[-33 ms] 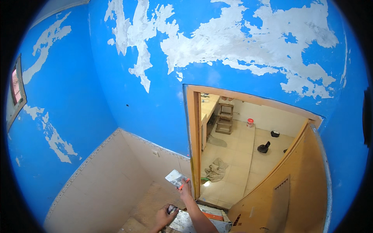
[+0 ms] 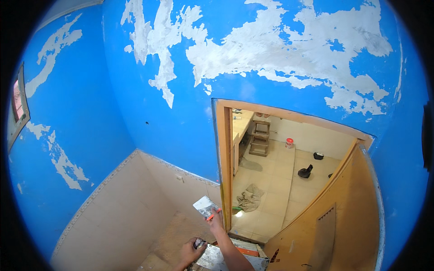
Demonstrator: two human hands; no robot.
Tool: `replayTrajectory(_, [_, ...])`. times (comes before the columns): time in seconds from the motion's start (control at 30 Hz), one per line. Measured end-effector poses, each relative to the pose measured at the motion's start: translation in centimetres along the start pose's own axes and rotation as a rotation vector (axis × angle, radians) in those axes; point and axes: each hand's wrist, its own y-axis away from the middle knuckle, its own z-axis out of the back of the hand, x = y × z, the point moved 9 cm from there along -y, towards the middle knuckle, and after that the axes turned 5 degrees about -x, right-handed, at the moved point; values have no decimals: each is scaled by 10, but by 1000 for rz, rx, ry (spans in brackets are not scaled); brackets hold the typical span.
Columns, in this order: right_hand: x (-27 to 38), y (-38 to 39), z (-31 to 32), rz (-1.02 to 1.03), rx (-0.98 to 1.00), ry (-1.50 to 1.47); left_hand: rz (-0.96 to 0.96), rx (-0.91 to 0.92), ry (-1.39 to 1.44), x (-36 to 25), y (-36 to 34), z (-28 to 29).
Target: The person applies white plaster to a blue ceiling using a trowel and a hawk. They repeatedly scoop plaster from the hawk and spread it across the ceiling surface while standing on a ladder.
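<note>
My right hand [image 2: 216,220] is closed round the orange handle of a putty knife [image 2: 205,204]. Its wide metal blade, smeared with white, points up and to the left, apart from the wall. Lower and to the left, my left hand [image 2: 191,251] has its fingers curled at a small dark and pale object [image 2: 199,243] that I cannot make out. This hand lies at the edge of a paint-spattered metal top [image 2: 211,258], perhaps that of a ladder. My right forearm crosses over this top. Irregular whitish patches [image 2: 271,49] spread over the blue wall [image 2: 176,131] above the doorway.
A wooden door [image 2: 334,217] stands open at the right of its frame [image 2: 224,167]. Through the doorway are a crumpled cloth [image 2: 250,198], a wooden step stool [image 2: 259,137], a red-lidded bucket [image 2: 289,142] and black items [image 2: 305,171] on the tiled floor. A small window [image 2: 18,101] is far left.
</note>
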Motion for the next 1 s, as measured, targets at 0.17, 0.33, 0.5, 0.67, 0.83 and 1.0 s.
replayTrajectory(0.17, [98, 30, -8, 137, 213, -130, 56, 52, -68, 0, -3, -3])
replayTrajectory(0.33, [282, 109, -32, 467, 316, -48, 12, 75, -40, 1, -2, 0])
replayTrajectory(0.5, [447, 188, -49, 999, 57, 144, 9, 108, -64, 31, -9, -22])
replayTrajectory(0.67, [496, 296, -175, 2338, -597, 1337, 0, 92, 49, 37, -8, -26])
replayTrajectory(0.83, [510, 265, -242, 2528, -839, 1592, -71, 93, 1, 23, -10, -19])
replayTrajectory(1.0, [531, 240, -284, 2629, -904, 1593, -17, 136, 4, 5, -7, -8])
